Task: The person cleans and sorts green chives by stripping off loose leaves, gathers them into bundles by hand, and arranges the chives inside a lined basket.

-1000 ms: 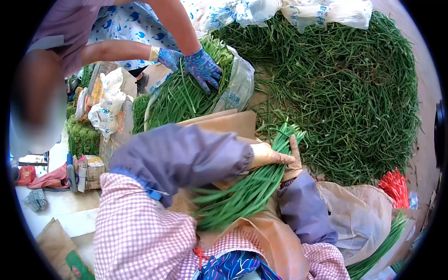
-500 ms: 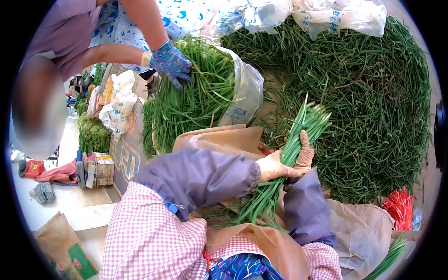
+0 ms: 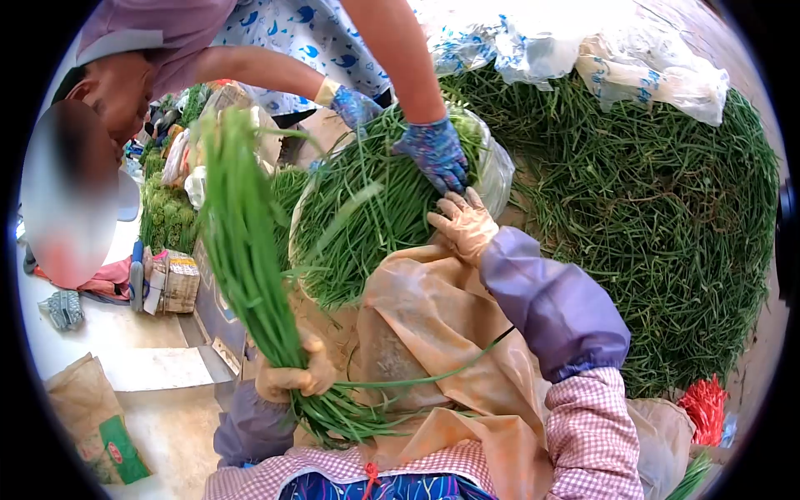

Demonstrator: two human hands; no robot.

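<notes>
My left hand [image 3: 296,373], in a tan glove, is closed around the lower part of a long bunch of green stalks [image 3: 242,225], whose upper leaves rise upright and blur at the left. Some stalk ends hang over my lap below the fist. My right hand [image 3: 465,225], also gloved, has its fingers spread at the near edge of a bag of greens [image 3: 367,208]. Its fingertips are close to a co-worker's blue patterned glove [image 3: 437,154]; whether they touch is unclear. A tan apron [image 3: 442,308] covers my lap.
A wide heap of loose greens [image 3: 642,217] lies on the right, with plastic bags [image 3: 658,75] along its top. Red ties [image 3: 704,410] sit at lower right. The co-worker leans in from the upper left. A cardboard box [image 3: 173,282] stands at left.
The hands have come apart: my left hand has carried the bunch to the left, and my right hand has let go and moved up to the bag. The co-worker's gloves have shifted right.
</notes>
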